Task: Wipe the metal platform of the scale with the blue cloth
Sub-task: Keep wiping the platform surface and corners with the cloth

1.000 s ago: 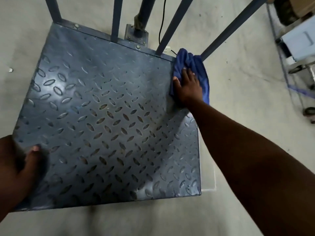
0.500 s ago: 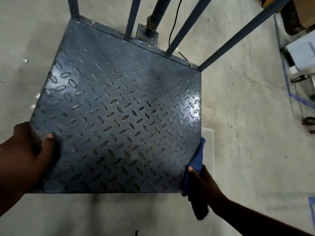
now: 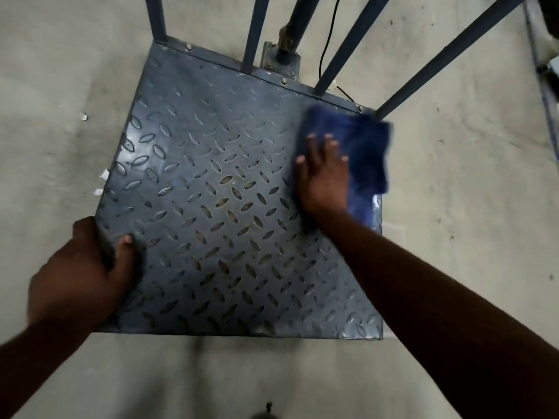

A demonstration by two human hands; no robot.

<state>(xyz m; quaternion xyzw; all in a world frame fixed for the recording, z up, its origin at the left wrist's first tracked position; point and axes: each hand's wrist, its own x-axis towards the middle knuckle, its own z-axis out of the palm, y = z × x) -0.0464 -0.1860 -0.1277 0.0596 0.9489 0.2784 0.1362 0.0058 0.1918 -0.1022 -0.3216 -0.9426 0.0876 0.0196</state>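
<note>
The concrete floor fills the view, pale and scuffed, with a few small white scraps lying off the left edge of the scale. On it sits the metal platform, a dark blue-grey diamond-tread plate that takes up the middle of the picture, its raised ovals worn brownish toward the centre. Along its far edge runs a bolted strip, and from there four blue rails rise up and out of frame, with a thicker post on a bolted base plate standing between them. A thin black cable trails down behind that far edge.

Now the arms, both bare and reaching in from the bottom. The right hand lies flat on the blue cloth, fingers straight and spread, pressing it down onto the plate. The cloth sits at the platform's far right corner, bunched and a little blurred, its outer side reaching the right edge just below the foot of the rightmost rail. The left hand grasps the platform's near left edge: the thumb lies on top of the tread, and the fingers curl over the rim and out of sight.

At the bottom edge of the view, a small dark blurred object sits on the floor, too unclear to name.
</note>
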